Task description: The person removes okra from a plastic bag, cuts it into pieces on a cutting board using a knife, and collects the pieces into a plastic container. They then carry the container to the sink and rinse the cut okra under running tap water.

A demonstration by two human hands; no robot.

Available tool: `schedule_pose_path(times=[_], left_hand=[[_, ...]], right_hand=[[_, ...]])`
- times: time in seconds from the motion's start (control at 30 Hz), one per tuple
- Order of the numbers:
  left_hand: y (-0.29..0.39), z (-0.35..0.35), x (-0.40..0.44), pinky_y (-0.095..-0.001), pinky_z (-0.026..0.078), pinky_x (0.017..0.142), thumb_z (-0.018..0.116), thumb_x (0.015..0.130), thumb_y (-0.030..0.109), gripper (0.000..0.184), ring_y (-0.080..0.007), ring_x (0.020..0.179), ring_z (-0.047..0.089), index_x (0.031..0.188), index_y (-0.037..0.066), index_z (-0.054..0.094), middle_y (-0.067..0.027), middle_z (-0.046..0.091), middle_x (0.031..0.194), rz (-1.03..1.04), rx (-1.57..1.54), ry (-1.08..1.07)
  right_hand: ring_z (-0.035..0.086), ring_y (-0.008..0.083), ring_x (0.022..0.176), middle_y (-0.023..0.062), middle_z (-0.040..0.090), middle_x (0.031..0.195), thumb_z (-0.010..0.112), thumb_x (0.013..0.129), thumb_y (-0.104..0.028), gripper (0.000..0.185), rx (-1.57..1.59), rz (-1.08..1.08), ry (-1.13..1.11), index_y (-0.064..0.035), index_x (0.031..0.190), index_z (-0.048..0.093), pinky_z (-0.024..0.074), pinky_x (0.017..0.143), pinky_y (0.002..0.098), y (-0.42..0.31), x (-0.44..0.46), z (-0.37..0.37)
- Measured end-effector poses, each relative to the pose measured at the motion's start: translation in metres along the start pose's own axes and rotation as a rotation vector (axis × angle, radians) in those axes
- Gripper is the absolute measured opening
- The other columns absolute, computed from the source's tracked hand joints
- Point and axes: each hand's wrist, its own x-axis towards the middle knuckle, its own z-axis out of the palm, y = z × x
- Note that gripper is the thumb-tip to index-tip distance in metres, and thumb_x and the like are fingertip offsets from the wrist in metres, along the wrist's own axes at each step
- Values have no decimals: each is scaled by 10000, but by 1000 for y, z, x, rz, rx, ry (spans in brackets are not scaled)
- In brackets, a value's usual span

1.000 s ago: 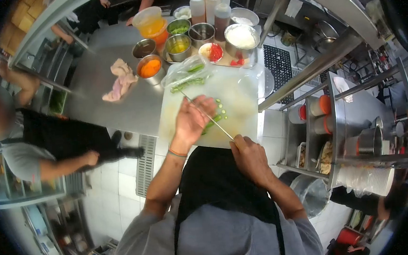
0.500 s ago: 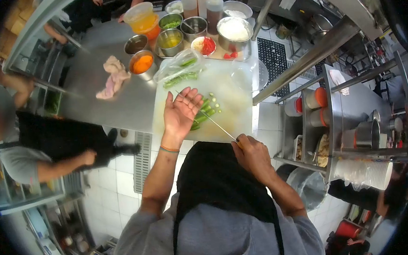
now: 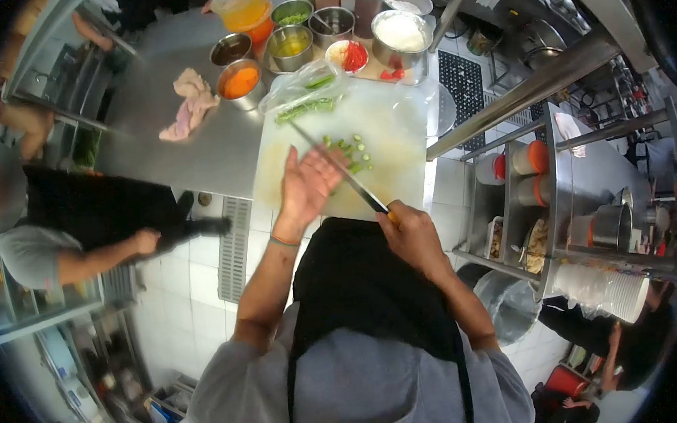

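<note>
My right hand (image 3: 411, 233) is wrapped around the yellow handle of a long knife (image 3: 344, 174). Its blade slants up and left over the white cutting board (image 3: 396, 157). My left hand (image 3: 311, 184) is open, palm up, with its fingers at the blade; whether they touch it I cannot tell. Just past the blade lie small cut pieces of a green stalk vegetable (image 3: 360, 152), partly hidden by knife and fingers. Farther up the board, longer green stalks (image 3: 301, 111) lie in and beside a clear plastic bag (image 3: 286, 90).
Behind the board stand metal containers of orange sauce (image 3: 241, 82), yellow liquid (image 3: 290, 47) and white powder (image 3: 400, 32). Raw meat, apparently chicken (image 3: 191, 104), lies on the steel counter (image 3: 134, 96). A co-worker in a black apron (image 3: 94, 215) stands at left. A metal post (image 3: 529, 90) rises at right.
The knife has turned so its broad side shows, and its tip sits higher. My left hand has moved slightly down and right. Longer green pieces seen beside it before are out of sight.
</note>
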Motion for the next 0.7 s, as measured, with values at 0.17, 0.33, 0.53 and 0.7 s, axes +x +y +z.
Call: schedule_pose_path(times=[0.17,0.33,0.53,0.7], left_hand=[[17,-32,-21,-456,395,1062,713,875,331,663,-365,1246,481,1377,-10,446,-215,462,1403,905,1537,367],[-8,-30,-32,-531,349,1069,873,652,396,982,-457,1278,405,1406,-20,402,-292,352,1450,972,2063,127],[-10,-42,-1,-481,386,1056,859,690,349,869,-440,1271,432,1375,-4,456,-281,390,1426,949,1926,153],[-26,-25,5,-442,429,972,838,731,317,628,-370,1148,498,1237,28,603,-209,502,1286,1036,1864,139]], right_hand=[[571,406,579,222,559,633,649,920,-134,187,132,239,81,20,852,566,437,533,406,11,-15,-12],[513,239,487,146,541,589,647,944,-188,221,22,248,80,3,859,575,422,499,353,49,-46,-8],[473,80,465,5,497,575,608,986,-297,322,553,844,-305,-32,808,572,377,422,253,48,-95,-40],[422,53,435,-38,461,608,581,998,-340,321,627,874,-508,-61,842,558,361,390,217,58,-101,-20]])
